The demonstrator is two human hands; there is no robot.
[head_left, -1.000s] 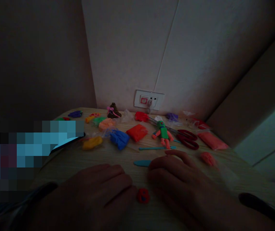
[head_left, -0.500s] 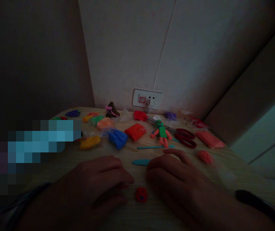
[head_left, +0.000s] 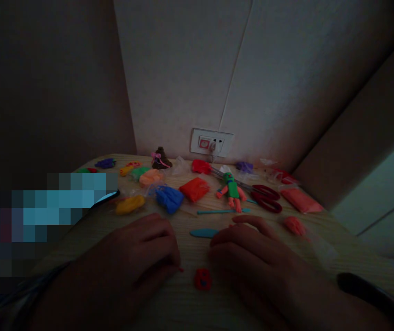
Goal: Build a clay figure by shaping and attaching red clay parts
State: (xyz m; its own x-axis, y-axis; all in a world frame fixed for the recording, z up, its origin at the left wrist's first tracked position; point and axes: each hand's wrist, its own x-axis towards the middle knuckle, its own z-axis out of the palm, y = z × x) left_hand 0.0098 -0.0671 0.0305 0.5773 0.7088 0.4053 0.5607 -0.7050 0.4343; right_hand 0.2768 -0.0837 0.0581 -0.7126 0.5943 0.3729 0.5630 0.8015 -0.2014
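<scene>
My left hand (head_left: 138,262) is closed in a pinch, with a tiny bit of red clay (head_left: 181,270) sticking out at its fingertips. Just right of it, a small red clay piece (head_left: 203,279) with a dark blue mark lies on the table. On its other side rests my right hand (head_left: 255,257), fingers curled down; their tips are in shadow, and what they hold, if anything, is hidden. A light blue modelling knife (head_left: 204,233) lies flat, one end behind the right fingers. A speck of red shows by those fingers.
Farther back lies a green and pink clay figure (head_left: 232,189) near red-handled scissors (head_left: 266,198) and a thin blue tool (head_left: 217,211). Bags of blue clay (head_left: 169,199), red clay (head_left: 195,189) and yellow clay (head_left: 130,205) are spread about. A wall socket (head_left: 211,141) is behind.
My left fingers have drawn together and moved slightly left, away from the red clay piece. The red bit now shows at their tips. My right hand has hardly moved.
</scene>
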